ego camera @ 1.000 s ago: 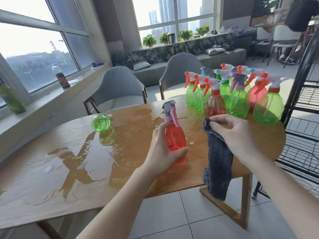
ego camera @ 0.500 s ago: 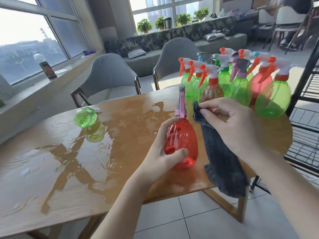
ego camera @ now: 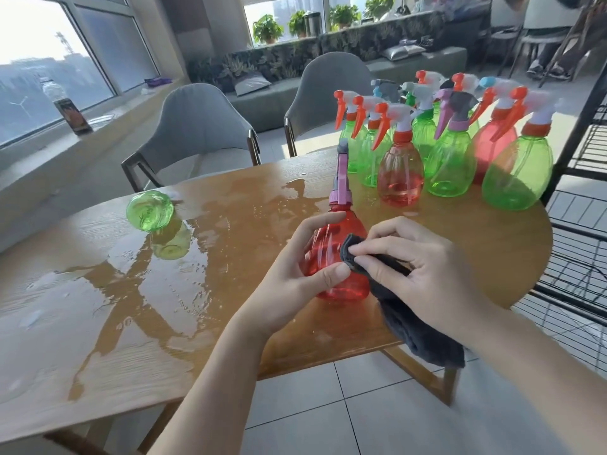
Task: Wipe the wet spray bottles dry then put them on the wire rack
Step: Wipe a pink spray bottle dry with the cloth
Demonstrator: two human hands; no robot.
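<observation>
The left hand [ego camera: 295, 274] is wrapping its fingers and thumb round the belly of the red spray bottle [ego camera: 338, 251], keeping it upright and just off the desk [ego camera: 98, 323], probably so that the whole body is open to the cloth and is not sitting back in the water pooled to the left of that hand. The right hand [ego camera: 417, 274] is pinching a fold of the dark grey cloth [ego camera: 423, 333] between thumb and fingertips and pressing it against the bottle's right flank, right beside the left thumb; the rest of the cloth is hanging below the wrist, past the desk edge. The purple trigger head [ego camera: 341, 178] is pointing away, above both hands, so it seems the body is being dried first.

Beyond the right hand, a cluster of standing bottles [ego camera: 450, 159] is waiting. Far to the left of the left hand, a green bottle [ego camera: 149, 210] is lying on its side in the wet. The wire rack [ego camera: 584, 224] is standing off to the right of the right hand, within an easy reach for the set-down later.
</observation>
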